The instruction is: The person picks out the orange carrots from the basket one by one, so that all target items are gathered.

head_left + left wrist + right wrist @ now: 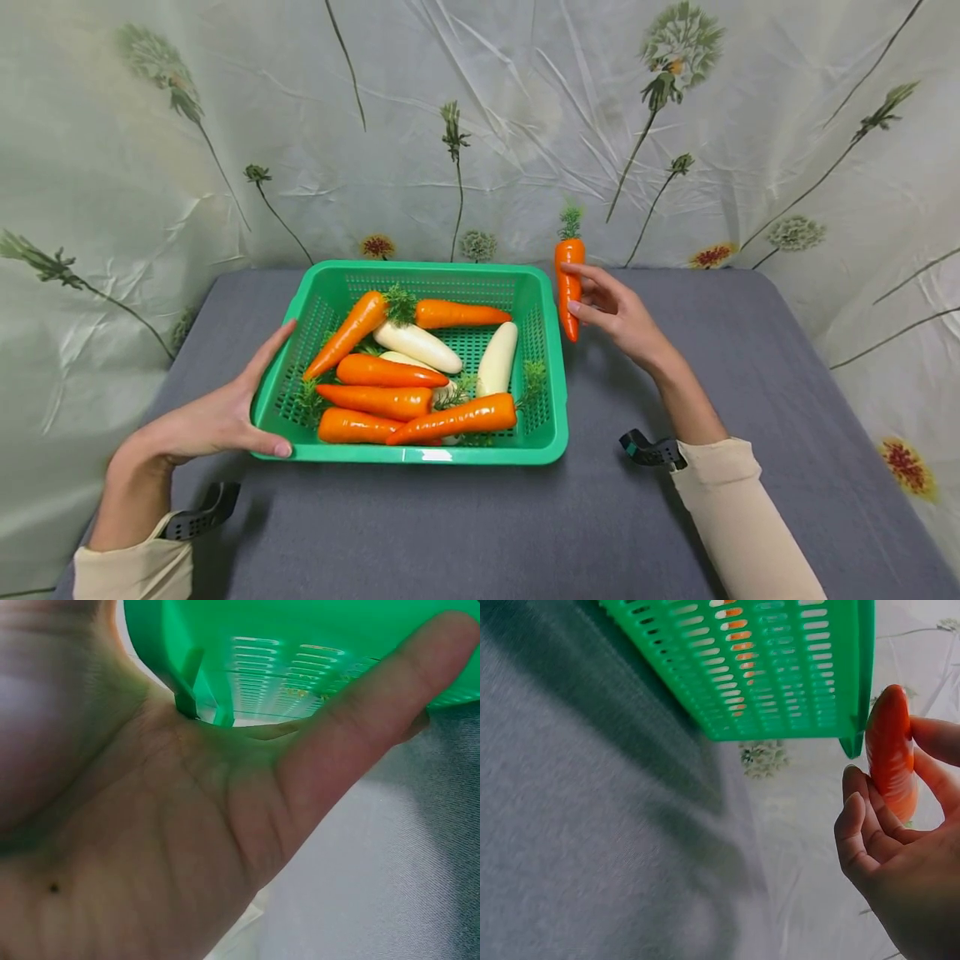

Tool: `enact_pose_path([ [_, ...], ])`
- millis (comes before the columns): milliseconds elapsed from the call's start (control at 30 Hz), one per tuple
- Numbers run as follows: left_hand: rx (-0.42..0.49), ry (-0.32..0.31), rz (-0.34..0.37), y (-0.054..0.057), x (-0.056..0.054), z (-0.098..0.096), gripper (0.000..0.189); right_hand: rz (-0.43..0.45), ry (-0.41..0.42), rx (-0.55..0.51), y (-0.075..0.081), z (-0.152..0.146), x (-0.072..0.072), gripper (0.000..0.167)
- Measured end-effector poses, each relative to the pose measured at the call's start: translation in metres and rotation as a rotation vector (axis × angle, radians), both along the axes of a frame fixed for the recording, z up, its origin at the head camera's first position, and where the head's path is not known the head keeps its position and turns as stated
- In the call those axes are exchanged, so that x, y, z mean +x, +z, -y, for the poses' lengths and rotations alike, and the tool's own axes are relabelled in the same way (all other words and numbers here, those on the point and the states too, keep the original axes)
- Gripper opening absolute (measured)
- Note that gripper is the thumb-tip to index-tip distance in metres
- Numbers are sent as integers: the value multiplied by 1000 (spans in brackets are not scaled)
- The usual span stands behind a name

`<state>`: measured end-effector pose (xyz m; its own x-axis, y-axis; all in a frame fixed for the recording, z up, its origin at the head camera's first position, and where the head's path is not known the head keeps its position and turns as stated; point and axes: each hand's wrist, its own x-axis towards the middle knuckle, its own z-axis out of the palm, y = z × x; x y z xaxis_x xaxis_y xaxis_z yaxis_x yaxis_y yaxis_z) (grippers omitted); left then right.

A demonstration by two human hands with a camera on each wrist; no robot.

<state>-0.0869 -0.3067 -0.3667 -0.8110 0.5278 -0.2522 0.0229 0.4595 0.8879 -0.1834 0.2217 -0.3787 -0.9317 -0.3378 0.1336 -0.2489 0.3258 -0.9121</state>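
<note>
My right hand [611, 308] pinches an orange carrot [570, 283] with a green leafy top, upright just outside the basket's right rim. In the right wrist view the carrot [891, 754] is between thumb and fingers, beside the basket's green wall [780, 675]. At the near left corner of the green plastic basket [480, 455], my left hand [213, 421] rests with straight fingers along the left side and the thumb on the front rim. Inside the basket lie several carrots [386, 372] and a few white radish-like vegetables [497, 360]. The left wrist view shows the palm [180, 817] against the basket.
A grey cloth [450, 525] covers the table under the basket. Behind it hangs a pale curtain [525, 125] printed with dandelions and flowers. Black straps [652, 450] circle both wrists.
</note>
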Motion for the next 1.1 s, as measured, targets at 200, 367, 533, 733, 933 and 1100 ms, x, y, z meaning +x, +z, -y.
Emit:
enact_pose_path([
  [200,19,13,33,-1,2,1,137,29,-11,40,-11,-7,-2,57],
  [367,37,20,45,0,4,1,137,39,-20,64,-19,-12,-2,57],
  [533,34,23,46,-1,3,0,136,60,-26,88,-27,-17,0,57],
  [733,48,25,61,-3,2,0,134,58,-14,97,-35,-21,-2,57],
  [933,37,30,53,-3,2,0,133,70,1,127,-41,-23,-2,58],
  [1100,17,32,30,-3,3,-1,134,92,6,174,-44,-25,0,58],
])
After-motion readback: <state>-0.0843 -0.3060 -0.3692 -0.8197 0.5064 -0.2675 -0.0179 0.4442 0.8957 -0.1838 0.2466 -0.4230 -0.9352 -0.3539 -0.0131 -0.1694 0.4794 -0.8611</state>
